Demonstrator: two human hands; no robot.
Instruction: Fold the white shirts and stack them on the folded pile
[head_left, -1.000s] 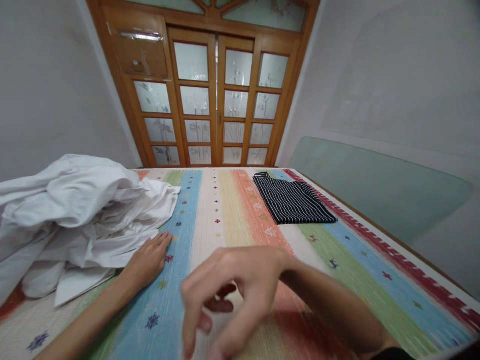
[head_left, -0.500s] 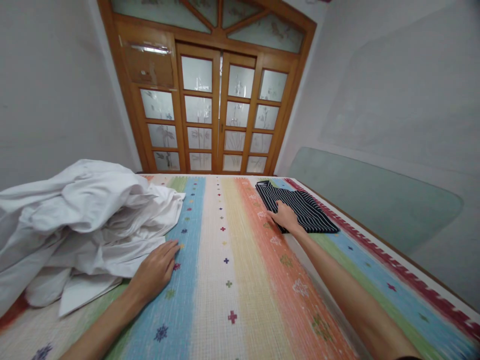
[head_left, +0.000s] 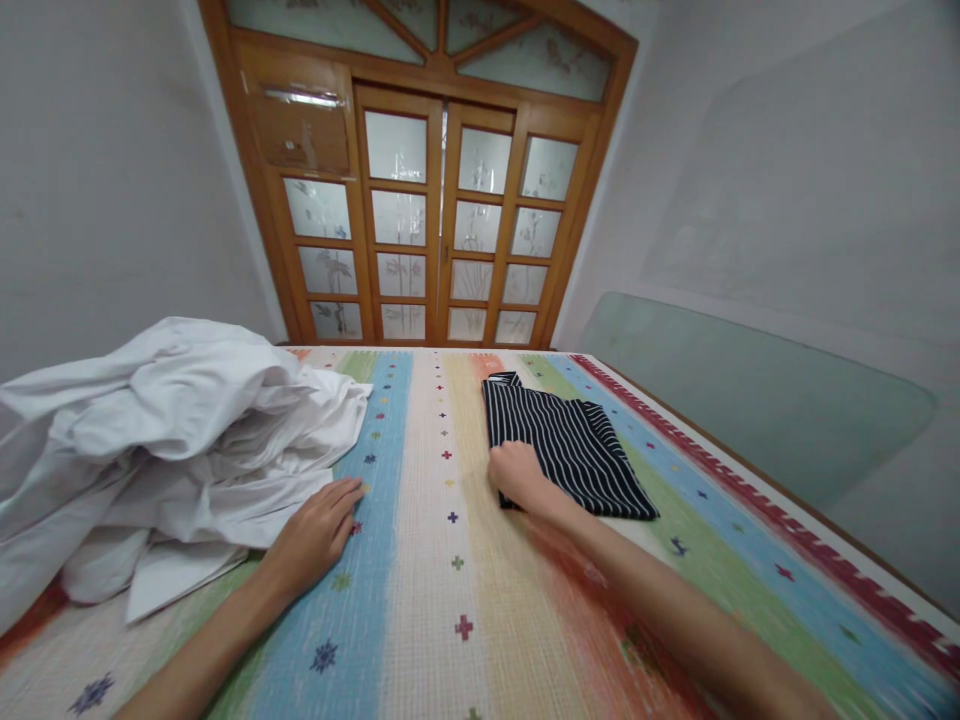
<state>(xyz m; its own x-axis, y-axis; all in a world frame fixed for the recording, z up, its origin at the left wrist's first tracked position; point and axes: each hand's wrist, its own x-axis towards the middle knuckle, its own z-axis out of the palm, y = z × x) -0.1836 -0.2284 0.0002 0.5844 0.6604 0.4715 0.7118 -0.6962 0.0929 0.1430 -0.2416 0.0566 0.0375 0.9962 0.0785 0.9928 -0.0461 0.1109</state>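
A folded black garment with white stripes (head_left: 574, 440) lies flat on the striped cloth, right of centre. My right hand (head_left: 516, 474) is closed on its near left edge, knuckles up. Further left, my left hand (head_left: 319, 525) rests palm down on the blue stripe, its fingers flat and nothing held. Just beside and behind that hand is a large crumpled heap of white fabric (head_left: 180, 420).
A colourful striped cloth (head_left: 427, 600) covers the table. Behind it stand wooden doors with glass panes (head_left: 442, 220). A pale green panel (head_left: 750, 390) is against the right wall, beyond the table's right edge.
The striped garment has shifted left and nearer to me along with my right hand, whose fingers have closed. My left hand has stayed in place.
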